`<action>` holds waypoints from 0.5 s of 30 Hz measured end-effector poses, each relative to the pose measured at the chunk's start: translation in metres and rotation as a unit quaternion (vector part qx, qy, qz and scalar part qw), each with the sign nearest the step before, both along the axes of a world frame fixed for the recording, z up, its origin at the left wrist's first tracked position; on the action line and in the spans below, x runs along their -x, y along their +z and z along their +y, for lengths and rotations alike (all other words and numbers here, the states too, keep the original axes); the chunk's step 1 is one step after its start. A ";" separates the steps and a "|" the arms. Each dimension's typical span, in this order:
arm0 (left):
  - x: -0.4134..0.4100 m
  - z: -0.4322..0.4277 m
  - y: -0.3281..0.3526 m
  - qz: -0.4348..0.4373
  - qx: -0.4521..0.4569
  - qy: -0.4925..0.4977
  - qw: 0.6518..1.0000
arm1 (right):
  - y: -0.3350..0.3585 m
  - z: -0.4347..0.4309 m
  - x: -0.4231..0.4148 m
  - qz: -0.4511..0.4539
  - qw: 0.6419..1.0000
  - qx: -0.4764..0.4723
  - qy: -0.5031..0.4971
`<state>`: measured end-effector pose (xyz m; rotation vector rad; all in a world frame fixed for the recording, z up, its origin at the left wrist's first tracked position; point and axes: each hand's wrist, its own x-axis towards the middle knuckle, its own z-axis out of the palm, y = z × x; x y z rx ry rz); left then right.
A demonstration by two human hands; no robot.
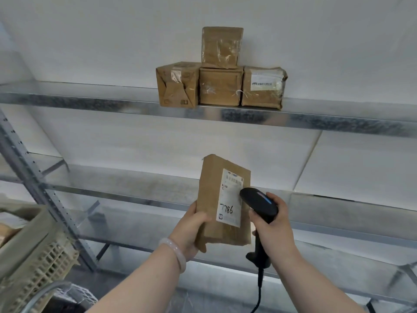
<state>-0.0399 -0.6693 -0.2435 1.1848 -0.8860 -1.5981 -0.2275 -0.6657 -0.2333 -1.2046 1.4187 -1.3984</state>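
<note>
Grips brown parcel (214, 195) upright at lower left edge with raised left hand (191, 229). Clasps black scanner (258, 203) in right hand (273, 224), head just over label (229, 206). Mid-air before galvanised shelving (90, 102); four boxes (221, 86) on upper shelf, white wall.

A flat brown paper parcel (211, 195) is standing upright in the air, leaning slightly to the right, with its broad face toward the viewer. A white shipping label (230, 199) is covering the right part of that face, showing a barcode near the top and the handwritten number 7786 lower down. The left hand (191, 229) is gripping the parcel's lower left edge. A black scanner (259, 204) is pointing its rounded head at the label's right edge, with a blue strip glowing along its top. The right hand (274, 224) is gripping its handle, and a black cable (260, 288) is hanging from the base.
</note>
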 end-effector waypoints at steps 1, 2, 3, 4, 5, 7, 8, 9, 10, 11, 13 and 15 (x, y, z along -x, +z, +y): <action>0.001 0.000 0.000 0.016 -0.002 0.011 1.000 | 0.000 -0.002 0.003 0.002 1.000 0.000 0.005; 0.003 0.001 0.001 0.029 -0.002 0.019 0.999 | -0.001 -0.004 0.006 0.003 1.000 0.002 0.012; 0.004 0.002 0.002 0.035 0.001 0.025 0.999 | 0.000 -0.004 0.006 0.001 1.000 0.004 0.020; 0.006 0.003 0.004 0.036 0.004 0.032 0.999 | 0.001 -0.004 0.006 -0.005 1.000 0.007 0.030; 0.007 0.004 0.005 0.028 0.007 0.042 0.999 | 0.001 -0.004 0.006 -0.011 0.999 0.009 0.039; 0.007 0.004 0.005 -0.023 0.019 0.072 0.997 | 0.001 -0.004 0.006 -0.012 0.998 0.020 0.052; 0.006 0.004 0.005 -0.062 0.031 0.086 0.994 | 0.001 -0.005 0.006 -0.008 0.998 0.027 0.053; 0.005 0.003 0.004 -0.103 0.044 0.096 0.989 | 0.001 -0.005 0.005 -0.004 0.998 0.034 0.054; 0.004 0.003 0.003 -0.138 0.057 0.105 0.983 | 0.001 -0.006 0.005 0.000 0.998 0.040 0.056; 0.002 0.002 0.003 -0.163 0.063 0.114 0.978 | 0.003 -0.006 0.005 0.001 0.997 0.046 0.059; -0.001 0.001 0.002 -0.198 0.067 0.121 0.970 | 0.006 -0.007 0.005 -0.001 0.996 0.056 0.070; -0.004 0.001 0.002 -0.229 0.064 0.104 0.966 | 0.007 -0.007 0.004 0.003 0.994 0.073 0.082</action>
